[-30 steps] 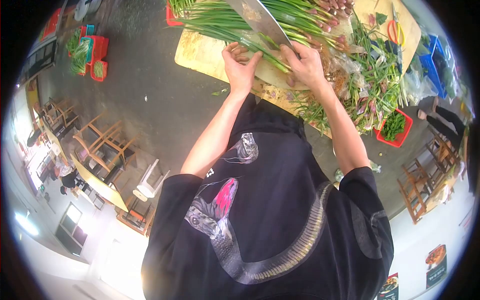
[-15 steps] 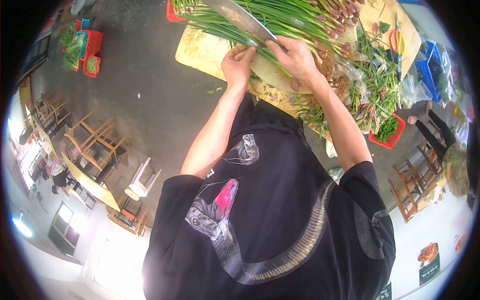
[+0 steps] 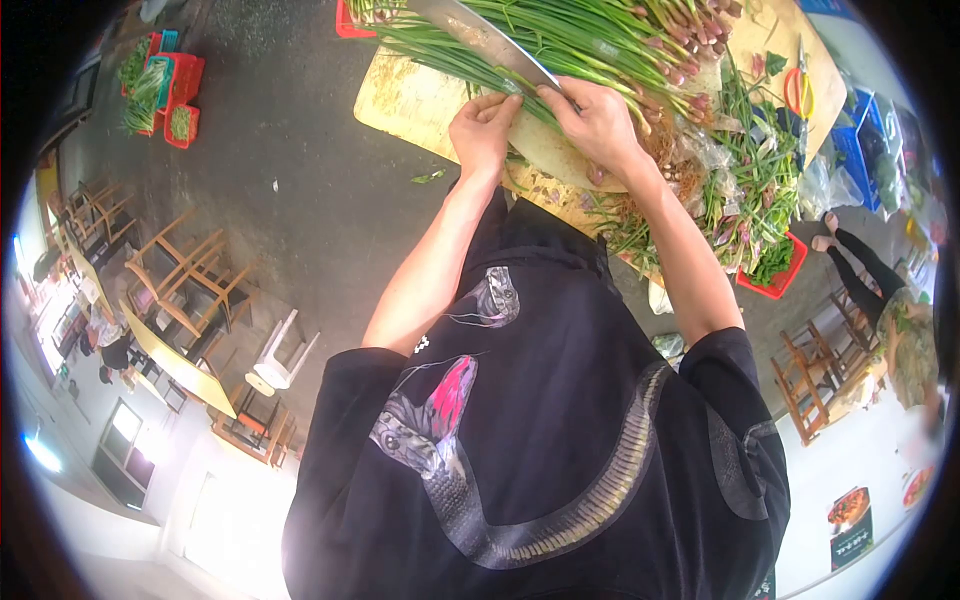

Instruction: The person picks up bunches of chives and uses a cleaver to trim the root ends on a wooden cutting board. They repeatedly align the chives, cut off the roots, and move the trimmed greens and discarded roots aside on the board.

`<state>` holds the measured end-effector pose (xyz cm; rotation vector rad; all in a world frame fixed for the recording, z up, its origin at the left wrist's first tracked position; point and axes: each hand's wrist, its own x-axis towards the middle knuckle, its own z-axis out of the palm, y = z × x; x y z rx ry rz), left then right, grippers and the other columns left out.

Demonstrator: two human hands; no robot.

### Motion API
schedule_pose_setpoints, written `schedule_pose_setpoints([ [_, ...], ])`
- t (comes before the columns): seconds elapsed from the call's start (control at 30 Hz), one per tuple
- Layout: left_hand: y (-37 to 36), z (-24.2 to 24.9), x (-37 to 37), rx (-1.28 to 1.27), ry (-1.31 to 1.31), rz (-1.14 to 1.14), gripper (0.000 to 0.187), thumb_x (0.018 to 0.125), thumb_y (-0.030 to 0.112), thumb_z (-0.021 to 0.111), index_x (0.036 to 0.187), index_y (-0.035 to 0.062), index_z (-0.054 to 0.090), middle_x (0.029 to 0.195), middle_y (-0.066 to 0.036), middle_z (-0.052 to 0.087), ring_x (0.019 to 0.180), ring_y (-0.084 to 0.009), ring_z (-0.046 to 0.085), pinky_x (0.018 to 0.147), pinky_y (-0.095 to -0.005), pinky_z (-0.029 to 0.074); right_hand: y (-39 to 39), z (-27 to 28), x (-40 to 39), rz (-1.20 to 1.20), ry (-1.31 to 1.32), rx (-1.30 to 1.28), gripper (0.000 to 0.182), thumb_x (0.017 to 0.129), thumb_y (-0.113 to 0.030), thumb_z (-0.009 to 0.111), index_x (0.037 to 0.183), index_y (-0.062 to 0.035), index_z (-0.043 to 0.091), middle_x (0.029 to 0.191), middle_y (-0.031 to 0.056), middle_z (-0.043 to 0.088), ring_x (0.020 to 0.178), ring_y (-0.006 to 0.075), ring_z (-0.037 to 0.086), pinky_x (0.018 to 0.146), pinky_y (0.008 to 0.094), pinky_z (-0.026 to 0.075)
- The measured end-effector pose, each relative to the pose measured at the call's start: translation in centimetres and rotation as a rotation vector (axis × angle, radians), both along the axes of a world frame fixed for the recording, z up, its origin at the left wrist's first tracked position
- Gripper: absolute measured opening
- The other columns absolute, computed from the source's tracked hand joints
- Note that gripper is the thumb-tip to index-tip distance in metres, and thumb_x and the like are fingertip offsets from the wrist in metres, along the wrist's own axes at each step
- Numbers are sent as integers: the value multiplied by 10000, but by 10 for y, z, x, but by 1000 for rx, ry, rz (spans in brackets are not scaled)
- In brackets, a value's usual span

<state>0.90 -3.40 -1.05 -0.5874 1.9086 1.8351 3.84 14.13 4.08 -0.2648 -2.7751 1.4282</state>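
My right hand is closed round the handle of a large knife, whose wide blade reaches up and left across the green onions. Fingers of my left hand are pinched together beside the blade's lower end, at the edge of the green stalks; what lies between the fingertips is too small to make out. The onions lie on a yellow board, their reddish bulbs to the right. Roots and loose trimmed greens are heaped right of my right hand.
Scissors with orange and yellow handles lie at the board's right. A red basket of leaves stands below the heap, a blue crate beyond. Red baskets, stacked chairs and a white stool are left. A person is at right.
The view has shifted slightly, and both hands and the knife appear a little further right and lower. The person at the right has changed leg position. My grip looks the same.
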Motion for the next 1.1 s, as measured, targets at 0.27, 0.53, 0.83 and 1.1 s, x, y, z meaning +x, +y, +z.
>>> schedule_pose_setpoints([
  [0.27,-1,6,-3,28,-60,-23,385,931,149,876,1171,-108,719,976,-119,799,813,-113,698,705,-243,542,-9,-9,-12,6,-8,-9,234,1011,-294,696,1057,-86,793,855,189,732,797,412,706,707,482,560],
  [0.53,-4,8,-1,42,-78,-67,373,964,141,840,1211,-94,688,1014,-112,794,830,-111,686,726,-253,540,-18,-6,-26,-13,64,-15,240,1007,-297,702,1039,-81,800,855,188,739,757,408,702,677,477,556],
  [0.83,-23,2,14,-121,227,-271,324,981,124,783,1264,5,679,1088,-90,788,912,-146,700,810,-292,555,38,57,72,-380,-97,-156,240,1035,-237,731,997,-4,776,658,45,625,629,85,565,575,315,446],
  [1.1,9,11,-21,-584,1266,-1213,484,868,63,773,1342,134,700,1278,-65,735,1248,-305,658,1157,-479,466,38,49,205,-694,-184,-306,321,1066,-244,707,847,-9,711,664,-34,569,654,51,463,584,278,375],
])
